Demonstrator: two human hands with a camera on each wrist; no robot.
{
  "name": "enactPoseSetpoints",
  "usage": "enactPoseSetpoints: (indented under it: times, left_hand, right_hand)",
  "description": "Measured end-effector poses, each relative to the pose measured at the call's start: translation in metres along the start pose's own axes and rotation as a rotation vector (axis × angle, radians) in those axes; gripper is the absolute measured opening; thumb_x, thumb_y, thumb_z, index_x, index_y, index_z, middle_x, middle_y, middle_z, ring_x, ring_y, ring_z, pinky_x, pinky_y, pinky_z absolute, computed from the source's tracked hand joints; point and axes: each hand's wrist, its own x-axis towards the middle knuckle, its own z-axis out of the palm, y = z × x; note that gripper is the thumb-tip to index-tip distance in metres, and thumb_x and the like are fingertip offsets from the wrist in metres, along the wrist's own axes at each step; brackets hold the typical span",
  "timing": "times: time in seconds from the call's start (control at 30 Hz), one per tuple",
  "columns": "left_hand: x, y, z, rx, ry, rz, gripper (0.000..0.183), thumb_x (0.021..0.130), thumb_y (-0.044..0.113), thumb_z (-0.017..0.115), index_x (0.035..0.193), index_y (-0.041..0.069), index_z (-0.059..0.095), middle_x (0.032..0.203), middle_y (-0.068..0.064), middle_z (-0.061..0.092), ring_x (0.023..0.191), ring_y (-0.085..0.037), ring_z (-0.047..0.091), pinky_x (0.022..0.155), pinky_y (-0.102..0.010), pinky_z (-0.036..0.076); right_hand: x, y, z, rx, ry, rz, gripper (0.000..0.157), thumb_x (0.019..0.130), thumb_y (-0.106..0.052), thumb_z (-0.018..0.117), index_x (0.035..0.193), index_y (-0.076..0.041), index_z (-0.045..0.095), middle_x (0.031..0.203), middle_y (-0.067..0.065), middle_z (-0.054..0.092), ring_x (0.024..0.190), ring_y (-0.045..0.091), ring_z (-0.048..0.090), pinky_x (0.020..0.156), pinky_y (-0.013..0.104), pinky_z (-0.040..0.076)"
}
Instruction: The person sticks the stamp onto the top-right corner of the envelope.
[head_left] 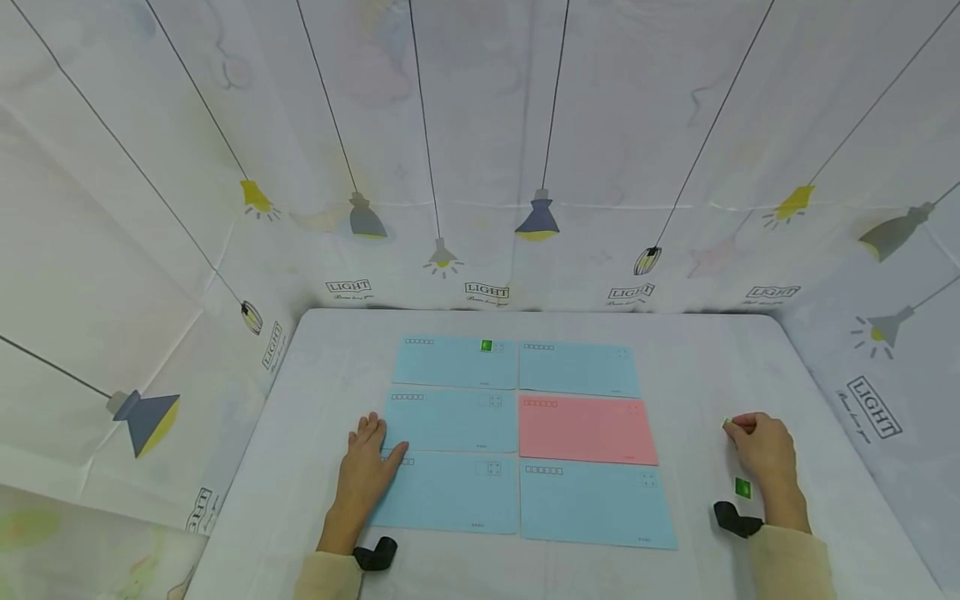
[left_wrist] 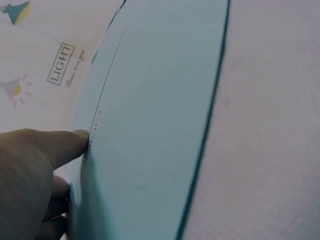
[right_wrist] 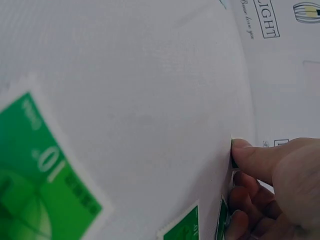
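Observation:
At the right of the table, my right hand (head_left: 767,450) pinches a small green stamp (head_left: 725,423) between thumb and fingers. Another green stamp (head_left: 742,487) lies beside that wrist, and it looms large as a stamp (right_wrist: 42,180) in the right wrist view. Close to the curled fingers lies a further stamp (right_wrist: 185,227), and part of one more shows at the fingertips. My left hand (head_left: 363,467) lies with spread fingers on the left edges of the middle-left blue envelope (head_left: 450,423) and the near-left blue envelope (head_left: 457,500).
The envelopes lie in two columns: blue ones plus a pink envelope (head_left: 585,429) in the right column's middle. The far-left envelope (head_left: 450,367) bears a green stamp (head_left: 487,345) near its upper right corner. A white cloth (head_left: 712,358) covers the table; a lamp-printed curtain (head_left: 480,125) hangs behind.

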Motion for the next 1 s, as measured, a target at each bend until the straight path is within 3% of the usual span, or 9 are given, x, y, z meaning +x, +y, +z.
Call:
enactPoseSetpoints:
  times: [0.1,0.33,0.57,0.83,1.0]
  left_hand:
    - [0.0002,0.0003,-0.0003,0.001,-0.002,-0.001,0.068,0.093,0.034,0.071,0.140,-0.012,0.050,0.152,-0.027,0.043,0.145,-0.040,0.039,0.121,-0.057,0.028]
    - [-0.0005,0.0007,0.0005,0.000,-0.012,-0.014,0.068,0.093,0.034,0.071,0.140,-0.011,0.050,0.153,-0.027,0.042,0.146,-0.040,0.038,0.120,-0.059,0.029]
    - [-0.0006,0.0007,0.0010,0.002,-0.012,-0.024,0.069,0.093,0.035,0.071,0.141,-0.011,0.050,0.154,-0.026,0.041,0.146,-0.040,0.038,0.116,-0.060,0.035]
    - [-0.0010,-0.0003,0.0016,-0.005,0.014,0.001,0.068,0.092,0.034,0.071,0.139,-0.011,0.052,0.151,-0.027,0.045,0.144,-0.041,0.041,0.114,-0.059,0.038]
    - [-0.0018,-0.0019,0.0026,-0.010,0.024,0.008,0.068,0.092,0.034,0.072,0.138,-0.012,0.052,0.151,-0.027,0.045,0.143,-0.041,0.042,0.114,-0.059,0.037]
  right_hand:
    - [-0.0005,-0.0003,0.0003,-0.007,0.004,-0.011,0.035,0.101,-0.023,0.058,0.116,0.008,0.058,0.102,0.027,0.064,0.090,0.038,0.059,0.067,0.037,0.042]
    - [-0.0002,-0.0027,0.0005,0.018,0.014,0.027,0.043,0.100,-0.022,0.059,0.128,0.010,0.051,0.112,0.031,0.059,0.096,0.042,0.057,0.075,0.049,0.046]
    - [0.0026,-0.0010,-0.0009,0.044,-0.003,0.070,0.055,0.099,-0.024,0.059,0.140,0.010,0.044,0.116,0.030,0.056,0.100,0.043,0.055,0.075,0.046,0.045]
    - [0.0009,0.0006,0.0007,0.034,0.027,0.015,0.038,0.099,-0.024,0.060,0.122,0.006,0.059,0.099,0.021,0.060,0.088,0.032,0.055,0.066,0.034,0.038]
    - [-0.0030,-0.0015,-0.0004,0.055,0.023,0.012,0.036,0.101,-0.025,0.056,0.120,0.005,0.059,0.109,0.025,0.062,0.093,0.035,0.057,0.067,0.034,0.041]
